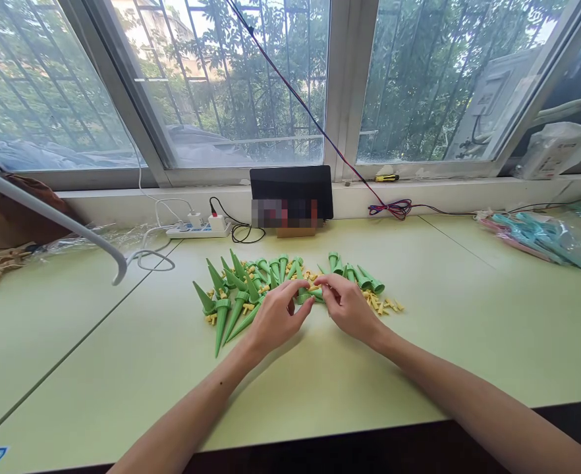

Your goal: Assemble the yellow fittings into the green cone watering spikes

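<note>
Near the middle of the table, my left hand [281, 308] is curled with its thumb and fingers around a green plastic cone spike [302, 299], whose ridged collar shows between them. Just to its right, my right hand [346, 304] has its thumb and fingertips drawn together in a pinch; a bit of yellow shows by the tips, but what they hold is too small to make out. Green cone spikes [234, 315] lie heaped left of and behind my hands. More green cones [364, 279] and small yellow plastic fittings [379, 303] lie beyond my right hand.
Along the window wall stand a power strip [199, 230] with white cables and a dark tablet [290, 184] on a stand. A coiled cable [390, 209] lies to their right. Bagged teal and pink items [537, 237] sit far right. A white curved tube [73, 220] reaches in from the left.
</note>
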Demonstrator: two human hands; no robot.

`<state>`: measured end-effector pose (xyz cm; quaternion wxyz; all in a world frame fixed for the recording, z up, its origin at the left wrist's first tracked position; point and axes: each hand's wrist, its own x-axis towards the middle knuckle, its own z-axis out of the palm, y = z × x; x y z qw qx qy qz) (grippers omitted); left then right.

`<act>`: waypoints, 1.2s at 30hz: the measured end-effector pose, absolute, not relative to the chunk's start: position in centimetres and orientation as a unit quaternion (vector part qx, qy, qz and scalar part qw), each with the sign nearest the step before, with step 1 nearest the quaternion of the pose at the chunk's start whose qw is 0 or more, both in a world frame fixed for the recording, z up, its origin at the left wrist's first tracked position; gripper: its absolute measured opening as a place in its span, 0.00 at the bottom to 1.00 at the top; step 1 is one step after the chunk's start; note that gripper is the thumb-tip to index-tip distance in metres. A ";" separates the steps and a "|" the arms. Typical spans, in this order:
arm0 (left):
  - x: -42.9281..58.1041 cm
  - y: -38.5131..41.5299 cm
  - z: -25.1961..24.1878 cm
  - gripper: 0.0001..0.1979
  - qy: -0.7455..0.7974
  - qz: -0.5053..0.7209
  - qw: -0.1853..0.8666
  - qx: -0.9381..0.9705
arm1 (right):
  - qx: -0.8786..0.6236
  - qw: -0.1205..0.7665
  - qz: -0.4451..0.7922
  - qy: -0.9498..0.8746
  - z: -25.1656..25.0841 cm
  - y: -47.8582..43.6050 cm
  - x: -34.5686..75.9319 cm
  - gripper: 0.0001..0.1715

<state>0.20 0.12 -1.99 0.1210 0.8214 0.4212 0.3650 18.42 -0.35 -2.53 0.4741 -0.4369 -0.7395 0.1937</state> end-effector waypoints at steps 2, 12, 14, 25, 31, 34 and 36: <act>0.2 0.1 -2.0 0.09 0.421 0.366 0.119 0.821 | -0.436 0.474 0.193 -0.740 -2.5 -0.3 18.4 0.13; 0.1 0.1 -2.0 0.09 0.425 0.364 0.114 0.821 | -0.448 0.474 0.191 -0.734 -2.3 -0.5 18.4 0.13; 0.1 0.1 -2.0 0.09 0.424 0.364 0.115 0.821 | -0.448 0.475 0.192 -0.733 -2.3 -0.4 18.4 0.13; 0.1 0.1 -2.0 0.10 0.422 0.362 0.117 0.823 | -0.451 0.476 0.186 -0.732 -2.5 -0.2 18.5 0.13; 0.1 0.1 -2.0 0.10 0.421 0.362 0.115 0.824 | -0.455 0.474 0.186 -0.731 -2.5 -0.3 18.5 0.13; 0.1 0.1 -2.0 0.10 0.420 0.362 0.120 0.823 | -0.456 0.472 0.186 -0.731 -2.5 -0.3 18.6 0.13; 0.1 0.1 -2.1 0.10 0.420 0.362 0.124 0.823 | -0.457 0.469 0.184 -0.733 -2.5 -0.3 18.6 0.13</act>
